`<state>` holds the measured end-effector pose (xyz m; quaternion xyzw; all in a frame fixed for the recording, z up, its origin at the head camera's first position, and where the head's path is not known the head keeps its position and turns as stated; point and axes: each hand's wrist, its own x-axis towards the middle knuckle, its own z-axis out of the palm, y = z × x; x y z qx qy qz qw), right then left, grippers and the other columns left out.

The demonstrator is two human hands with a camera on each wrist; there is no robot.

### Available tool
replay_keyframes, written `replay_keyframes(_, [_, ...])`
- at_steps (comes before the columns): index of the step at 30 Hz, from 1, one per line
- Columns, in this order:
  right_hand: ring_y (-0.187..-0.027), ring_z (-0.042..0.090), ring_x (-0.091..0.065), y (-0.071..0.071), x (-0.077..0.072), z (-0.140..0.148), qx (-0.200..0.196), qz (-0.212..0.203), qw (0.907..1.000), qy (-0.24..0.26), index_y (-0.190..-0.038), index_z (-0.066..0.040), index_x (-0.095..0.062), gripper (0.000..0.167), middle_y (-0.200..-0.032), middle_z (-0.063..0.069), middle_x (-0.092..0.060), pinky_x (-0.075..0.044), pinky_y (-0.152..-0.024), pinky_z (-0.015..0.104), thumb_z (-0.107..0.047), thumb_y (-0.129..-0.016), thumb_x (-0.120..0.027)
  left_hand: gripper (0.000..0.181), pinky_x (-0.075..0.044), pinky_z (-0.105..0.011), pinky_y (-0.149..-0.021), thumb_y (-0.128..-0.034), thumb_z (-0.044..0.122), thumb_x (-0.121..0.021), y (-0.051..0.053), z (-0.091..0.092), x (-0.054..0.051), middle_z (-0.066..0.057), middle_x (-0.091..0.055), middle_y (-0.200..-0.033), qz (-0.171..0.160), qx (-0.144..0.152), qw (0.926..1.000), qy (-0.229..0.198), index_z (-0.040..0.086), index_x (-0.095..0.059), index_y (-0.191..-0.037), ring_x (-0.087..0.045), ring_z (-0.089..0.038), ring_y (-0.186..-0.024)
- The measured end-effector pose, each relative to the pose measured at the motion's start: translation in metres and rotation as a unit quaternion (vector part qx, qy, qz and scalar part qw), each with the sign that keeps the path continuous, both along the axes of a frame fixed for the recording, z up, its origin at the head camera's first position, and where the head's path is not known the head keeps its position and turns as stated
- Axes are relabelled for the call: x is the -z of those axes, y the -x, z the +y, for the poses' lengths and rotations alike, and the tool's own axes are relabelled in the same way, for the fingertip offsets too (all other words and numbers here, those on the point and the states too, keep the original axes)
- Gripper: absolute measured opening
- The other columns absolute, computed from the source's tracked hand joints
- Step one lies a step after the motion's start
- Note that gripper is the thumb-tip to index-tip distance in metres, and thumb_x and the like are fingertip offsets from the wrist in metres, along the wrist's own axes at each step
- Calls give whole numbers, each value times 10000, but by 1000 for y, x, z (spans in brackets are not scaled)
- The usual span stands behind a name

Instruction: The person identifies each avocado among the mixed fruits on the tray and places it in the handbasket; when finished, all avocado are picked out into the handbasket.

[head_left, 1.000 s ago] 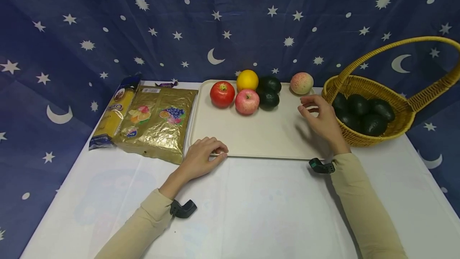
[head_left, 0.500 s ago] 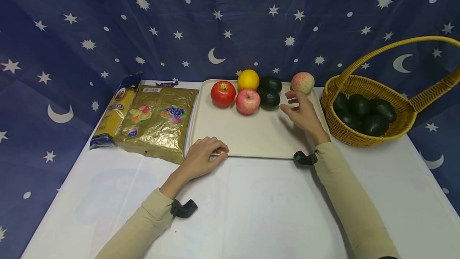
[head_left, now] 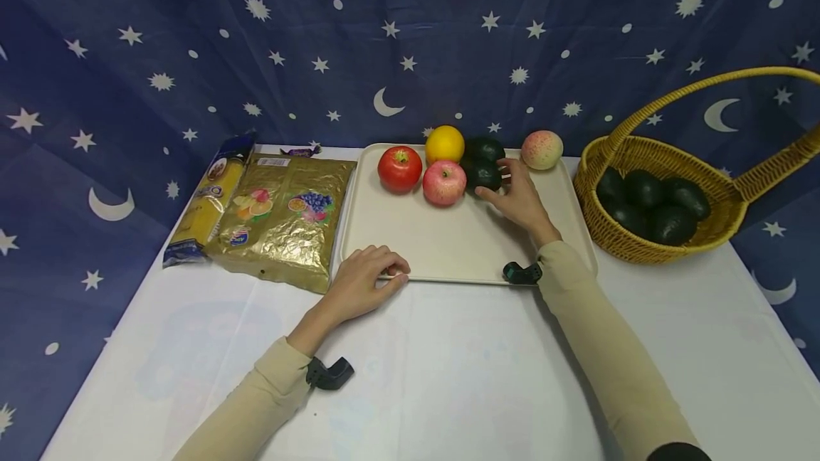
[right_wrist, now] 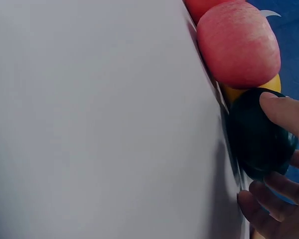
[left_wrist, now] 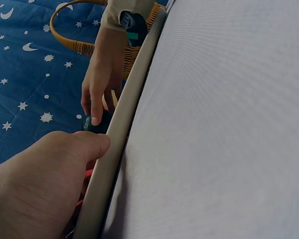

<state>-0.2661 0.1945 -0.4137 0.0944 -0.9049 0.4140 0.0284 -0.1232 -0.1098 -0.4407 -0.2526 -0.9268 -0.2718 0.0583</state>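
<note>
On a cream tray (head_left: 410, 247), two dark green avocados stand one behind the other. My right hand (head_left: 517, 198) has its thumb and fingers around the nearer avocado (head_left: 482, 176). In the right wrist view the thumb lies on the nearer avocado (right_wrist: 256, 134), with the fingers curled about its other side. The farther avocado (head_left: 485, 149) is partly covered. Beside them are a pink apple (head_left: 444, 183), a yellow orange (head_left: 445, 144) and a red pomegranate-like fruit (head_left: 400, 169). My left hand (head_left: 364, 279) rests on the tray's near left edge, fingers loosely bent, holding nothing.
A peach (head_left: 542, 149) sits at the tray's back right corner. To the right stands a tall-handled wicker basket (head_left: 647, 251) with several avocados (head_left: 671, 225). A gold bag (head_left: 282, 219), a yellow pasta pack (head_left: 208, 205) and a small purple wrapped candy (head_left: 301, 151) lie at left.
My right hand has moved left from beside the basket, across the tray, to the nearer avocado, and its fingers now surround it. My left hand stays where it was.
</note>
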Motion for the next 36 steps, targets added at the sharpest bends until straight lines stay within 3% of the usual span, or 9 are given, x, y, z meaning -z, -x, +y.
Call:
replay_keyframes(15, [-1125,330,-467,1,0,-8,357,-162,9992,-31,-1357,-51,-367,699,-1310,191,-443,-387,-994,457,-308,-808,-714,92,-370,-274,-752,-896,330,-618,-1,2,0,146,-587,-856,53,40,10000,-42,283,-663,-962,-520,-30,-821])
replay_keyframes(29, [-1135,310,-467,-12,-11,0,298,209,9988,324,-1317,-31,-423,628,-1265,191,-483,-374,-993,458,-240,-801,-714,105,-372,-293,-776,-894,336,-618,0,1,-1,127,-601,-878,-20,20,10000,-36,278,-662,-970,-518,-44,-840])
replay_keyframes(36, [-1123,291,-469,-22,-13,8,320,108,9985,439,-1335,-58,-413,646,-1277,170,-473,-403,-942,446,-271,-805,-714,97,-372,-288,-768,-893,337,-620,0,1,0,133,-594,-867,-13,7,10000,-37,282,-663,-961,-519,-45,-832])
